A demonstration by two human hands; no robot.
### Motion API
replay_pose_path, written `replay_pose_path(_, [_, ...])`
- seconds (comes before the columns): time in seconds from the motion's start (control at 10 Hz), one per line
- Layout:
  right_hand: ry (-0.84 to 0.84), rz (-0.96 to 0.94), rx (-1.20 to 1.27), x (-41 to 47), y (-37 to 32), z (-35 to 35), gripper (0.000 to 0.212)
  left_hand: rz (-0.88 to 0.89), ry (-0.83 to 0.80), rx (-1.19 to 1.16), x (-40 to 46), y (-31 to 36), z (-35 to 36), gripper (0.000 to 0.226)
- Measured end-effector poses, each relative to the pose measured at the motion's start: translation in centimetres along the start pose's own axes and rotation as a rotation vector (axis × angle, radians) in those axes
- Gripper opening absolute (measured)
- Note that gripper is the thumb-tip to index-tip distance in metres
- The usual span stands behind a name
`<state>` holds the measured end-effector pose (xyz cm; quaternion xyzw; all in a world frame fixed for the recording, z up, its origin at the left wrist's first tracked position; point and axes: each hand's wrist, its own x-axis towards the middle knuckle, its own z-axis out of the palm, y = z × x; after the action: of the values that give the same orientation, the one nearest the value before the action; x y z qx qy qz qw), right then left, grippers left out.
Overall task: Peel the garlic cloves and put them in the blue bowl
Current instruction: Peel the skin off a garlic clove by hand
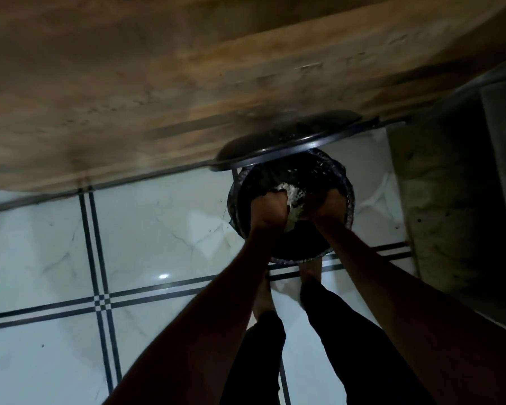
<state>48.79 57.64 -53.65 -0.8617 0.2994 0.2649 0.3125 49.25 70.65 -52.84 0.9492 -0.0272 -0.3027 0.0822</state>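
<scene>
Both my hands reach down into a round bin point(300, 252) lined with a black bag. My left hand point(268, 213) and my right hand point(330, 206) are cupped together around a whitish, papery clump that looks like garlic peels point(294, 200), held over the bin's opening. Neither garlic cloves nor the blue bowl are in view. The scene is dim and slightly blurred.
The bin's dark lid point(278, 147) stands open against a brown wooden cabinet front point(158, 83). The bin sits on a white tiled floor point(56, 258) with dark grout lines. A grey stone slab point(450, 200) rises at the right. My legs and bare feet point(310, 273) stand just before the bin.
</scene>
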Motion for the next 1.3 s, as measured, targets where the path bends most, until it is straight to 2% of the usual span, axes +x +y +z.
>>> replay_pose_path(0.1, [0.037,-0.025,-0.043,-0.9,-1.1,-0.2,0.045,0.066,0.138,0.106,0.1,0.0,-0.1,0.033])
replay_pose_path(0.2, [-0.017,-0.059,-0.051,-1.7,-1.5,-1.1,0.038,0.104,0.020,0.082,-0.6,-0.2,-1.0,0.026])
replay_pose_path(0.3, [-0.032,-0.060,0.007,-2.9,-1.4,-2.8,0.024,0.160,0.101,-0.043,-2.2,0.7,-3.9,0.008])
replay_pose_path(0.4, [-0.127,-0.024,0.142,-4.5,-1.1,-6.0,0.012,0.131,0.132,0.020,-5.3,2.0,-7.8,0.008])
replay_pose_path(0.5, [-0.139,-0.015,0.274,-8.5,-2.1,-10.6,0.018,0.067,0.122,-0.100,-9.6,3.5,-10.4,0.022])
replay_pose_path(0.6, [-0.121,0.009,0.437,-12.1,-2.3,-14.1,0.014,-0.006,0.291,-0.421,-13.2,4.9,-13.2,0.018])
replay_pose_path(0.7, [-0.077,0.000,0.647,-18.1,-2.9,-20.2,0.013,-0.050,0.321,-0.763,-18.6,7.1,-19.1,0.014])
replay_pose_path(0.8, [-0.032,-0.019,0.814,-26.1,-4.9,-27.9,0.011,-0.011,0.175,-1.075,-23.5,10.2,-24.8,0.015])
replay_pose_path(0.9, [0.059,-0.078,0.919,-33.3,-3.3,-34.8,0.018,0.095,0.040,-1.255,-28.8,15.0,-29.7,0.016])
replay_pose_path(1.1, [0.282,-0.155,1.098,-46.0,3.4,-44.8,0.021,0.402,-0.168,-1.305,-39.3,26.6,-35.3,0.019])
replay_pose_path(1.3, [0.537,-0.141,1.264,-55.9,16.0,-49.8,0.020,0.653,-0.385,-1.242,-49.8,38.7,-33.3,0.022])
